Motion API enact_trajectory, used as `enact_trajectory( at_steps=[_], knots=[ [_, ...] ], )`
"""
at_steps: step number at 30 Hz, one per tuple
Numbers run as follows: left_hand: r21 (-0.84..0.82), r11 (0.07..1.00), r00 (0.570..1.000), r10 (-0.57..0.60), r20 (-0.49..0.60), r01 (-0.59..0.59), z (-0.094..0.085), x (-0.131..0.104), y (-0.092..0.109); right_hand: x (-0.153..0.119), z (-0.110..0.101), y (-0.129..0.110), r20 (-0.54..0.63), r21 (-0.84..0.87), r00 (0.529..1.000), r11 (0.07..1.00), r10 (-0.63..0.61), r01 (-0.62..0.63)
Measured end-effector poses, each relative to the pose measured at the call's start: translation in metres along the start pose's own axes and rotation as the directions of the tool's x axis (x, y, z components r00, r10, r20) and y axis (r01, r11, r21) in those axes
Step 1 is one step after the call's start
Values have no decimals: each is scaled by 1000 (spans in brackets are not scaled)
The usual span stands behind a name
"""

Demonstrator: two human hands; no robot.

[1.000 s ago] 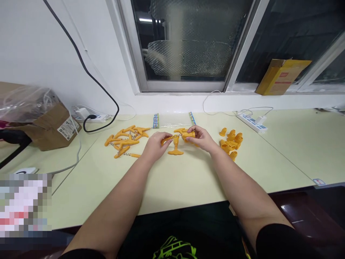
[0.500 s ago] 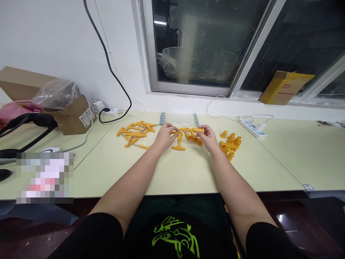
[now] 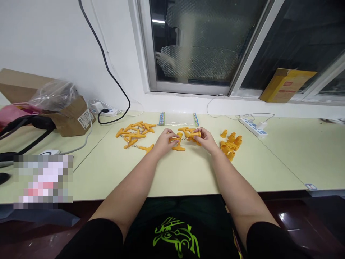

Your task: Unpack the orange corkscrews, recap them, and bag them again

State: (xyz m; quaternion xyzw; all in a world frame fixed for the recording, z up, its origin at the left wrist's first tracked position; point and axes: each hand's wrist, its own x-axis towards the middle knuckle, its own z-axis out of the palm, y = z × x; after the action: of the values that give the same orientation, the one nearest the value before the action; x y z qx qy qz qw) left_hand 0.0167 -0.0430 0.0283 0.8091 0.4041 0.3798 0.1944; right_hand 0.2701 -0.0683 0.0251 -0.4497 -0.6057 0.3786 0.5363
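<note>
My left hand [image 3: 164, 142] is closed in a pinch on an orange plastic T-shaped piece [image 3: 174, 139] with a ridged shaft. My right hand [image 3: 207, 141] grips a hollow orange plastic cap [image 3: 194, 134], its flared end toward the fingers. A short metal bead chain [image 3: 184, 139] runs between the two hands. Beneath the left fingers, an orange T-handle [image 3: 178, 148] lies on the table. Behind the held cap rest more orange T-handles [image 3: 183, 129] and caps, partly hidden by the right hand.
Several chained orange T-handles [image 3: 136, 136] lie to the left, and several loose caps [image 3: 229, 145] to the right. A clear plastic bag [image 3: 179, 118] is at the wall. Power strips [image 3: 252, 127], a cardboard box [image 3: 72, 118] and a black cable [image 3: 107, 66] line the back.
Both hands have come slightly nearer to me, lowering the cap and the T-shaped piece in view. The chain between them now shows more clearly.
</note>
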Motion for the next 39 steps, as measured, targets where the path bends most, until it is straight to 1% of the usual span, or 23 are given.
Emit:
enact_trajectory(
  at_steps=[2,5,7,9,12,14,17,19,21,22,23,24,25,27,28,29,30,31,32,33,35,37,39],
  knots=[
    [1,1000,1000,7,-3,-7,-1,0,-4,0,6,1,27,1,999,1000,-27,27],
    [-9,1000,999,26,31,-26,-1,0,-7,0,13,2,78,-27,995,998,-57,59],
    [-12,1000,999,27,36,-26,-1,0,-7,0,13,1,88,-62,994,995,-66,72],
    [-10,1000,1000,15,6,-15,-4,1,-6,0,8,-2,60,-80,996,994,-68,72],
    [-26,1000,999,-10,-39,8,-10,2,-4,-1,1,-5,35,-46,998,998,-50,52],
    [-40,999,999,-12,-44,10,-12,3,-3,-1,3,-4,60,-18,997,998,-53,55],
    [-61,998,999,12,-33,-14,-10,2,0,-1,12,3,126,-6,989,997,-78,79],
    [-113,993,1000,8,-27,-11,-6,0,2,-1,20,9,168,-22,982,996,-84,89],
    [-261,964,996,-66,-54,50,-1,0,4,-1,25,14,172,-24,981,995,-89,95],
    [-383,918,987,-143,-74,105,2,0,6,-1,27,15,161,-10,982,995,-93,96],
    [-524,835,967,-242,-79,166,4,0,7,-1,28,15,145,11,984,995,-100,99],
    [-659,717,937,-346,-54,227,7,0,8,-1,29,15,132,32,985,994,-108,105],
    [-764,577,899,-438,7,287,9,1,9,-2,30,13,124,45,985,992,-120,115],
    [-853,329,822,-540,182,405,11,2,10,-4,30,8,120,26,980,987,-160,158],
    [-853,248,789,-556,262,458,11,2,10,-5,31,5,120,-1,976,983,-184,185],
    [-844,197,766,-555,324,499,11,3,11,-6,31,2,121,-27,972,978,-203,207],
    [-834,177,758,-543,361,523,10,2,11,-6,31,0,122,-45,970,975,-211,218],
    [-831,186,767,-526,367,525,9,2,11,-7,32,-1,122,-51,971,976,-205,212],
    [-833,228,795,-499,344,504,9,1,12,-7,32,-2,121,-44,977,982,-178,185],
    [-832,301,835,-462,300,466,9,0,12,-6,32,-3,120,-27,984,990,-132,136],
    [-796,488,912,-366,184,356,9,-2,13,-6,33,-5,133,31,991,999,10,-14],
    [-728,636,957,-271,101,257,10,-4,13,-5,33,-9,175,109,969,975,174,-195],
    [-684,698,973,-218,79,212,12,-4,14,-6,32,-16,234,181,922,918,308,-352]
  ],
)
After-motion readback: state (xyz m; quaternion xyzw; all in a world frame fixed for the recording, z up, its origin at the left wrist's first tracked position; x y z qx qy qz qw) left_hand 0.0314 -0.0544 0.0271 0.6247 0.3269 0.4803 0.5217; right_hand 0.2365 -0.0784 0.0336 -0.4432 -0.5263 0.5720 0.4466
